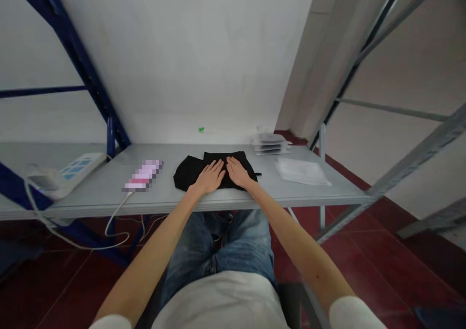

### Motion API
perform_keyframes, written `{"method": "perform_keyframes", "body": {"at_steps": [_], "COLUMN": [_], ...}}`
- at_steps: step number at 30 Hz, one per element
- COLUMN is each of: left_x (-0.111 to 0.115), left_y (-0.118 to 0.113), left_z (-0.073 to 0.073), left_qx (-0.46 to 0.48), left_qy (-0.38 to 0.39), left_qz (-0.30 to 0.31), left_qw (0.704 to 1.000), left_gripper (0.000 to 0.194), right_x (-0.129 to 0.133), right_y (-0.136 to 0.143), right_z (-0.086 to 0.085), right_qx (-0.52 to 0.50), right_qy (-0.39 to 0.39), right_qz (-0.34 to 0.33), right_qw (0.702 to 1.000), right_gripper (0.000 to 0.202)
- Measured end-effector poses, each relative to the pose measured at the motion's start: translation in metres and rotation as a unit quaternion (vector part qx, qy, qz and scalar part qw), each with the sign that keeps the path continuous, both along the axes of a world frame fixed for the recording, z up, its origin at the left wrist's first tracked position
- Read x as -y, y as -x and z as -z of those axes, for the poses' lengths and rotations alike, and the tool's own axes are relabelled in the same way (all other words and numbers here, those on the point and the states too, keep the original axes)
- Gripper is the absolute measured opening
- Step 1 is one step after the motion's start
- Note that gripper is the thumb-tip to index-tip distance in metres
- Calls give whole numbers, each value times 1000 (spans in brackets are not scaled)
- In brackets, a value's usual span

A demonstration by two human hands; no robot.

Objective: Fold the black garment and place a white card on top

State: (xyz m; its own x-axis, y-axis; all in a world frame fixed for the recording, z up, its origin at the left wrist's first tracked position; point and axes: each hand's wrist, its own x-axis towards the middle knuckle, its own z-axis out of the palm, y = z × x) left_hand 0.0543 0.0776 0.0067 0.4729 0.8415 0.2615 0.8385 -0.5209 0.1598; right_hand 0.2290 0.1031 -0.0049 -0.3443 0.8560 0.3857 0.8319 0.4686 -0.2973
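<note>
Resting left hand and right hand palm-down on black cloth, fingers extended, gripping nothing; lying with long axis toward phone, strap end pointing away

The cloth is black, the tabletop grey, the jeans faded blue, the floor red.

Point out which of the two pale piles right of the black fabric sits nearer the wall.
The taller, layered pile, at the back by the wall; the flatter pile lies farther right and farther from it.
</note>
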Motion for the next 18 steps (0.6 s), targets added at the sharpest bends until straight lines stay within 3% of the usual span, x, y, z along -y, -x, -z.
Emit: {"method": "perform_keyframes", "body": {"at_steps": [7,18], "left_x": [-1,-31], "left_y": [4,7], "left_z": [2,-1], "left_qx": [-12,-13], "left_qy": [-8,1], "left_qz": [-44,-28], "left_qw": [999,1000], "left_gripper": [59,59], "right_x": [-4,-14], "right_y": [-4,-5], "right_z": [0,-13], "right_qx": [-38,-29], "right_qy": [40,20], "right_qz": [24,37], "right_qw": [998,999], "right_gripper": [58,58]}}
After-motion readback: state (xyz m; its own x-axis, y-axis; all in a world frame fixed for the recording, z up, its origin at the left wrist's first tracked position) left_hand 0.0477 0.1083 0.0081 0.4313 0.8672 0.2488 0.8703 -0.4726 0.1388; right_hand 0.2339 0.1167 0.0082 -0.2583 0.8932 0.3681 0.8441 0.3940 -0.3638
